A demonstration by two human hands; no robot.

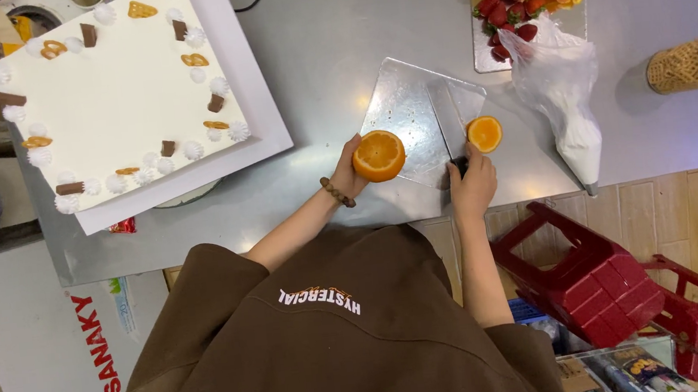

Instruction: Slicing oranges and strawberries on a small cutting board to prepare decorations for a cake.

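On the clear cutting board point(409, 112), my left hand point(349, 170) grips the cut orange point(378, 156); right hand point(471, 185) grips the knife point(450, 120), one slice point(484, 133) off.

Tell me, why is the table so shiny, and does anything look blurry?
In the head view, overhead light bounces off the metal table, leaving pale glare patches, strongest on the clear cutting board. The left hand with the orange half and the right hand look sharp, with soft shadows below them. The picture's edges bend a little, so the white cake looks tilted.
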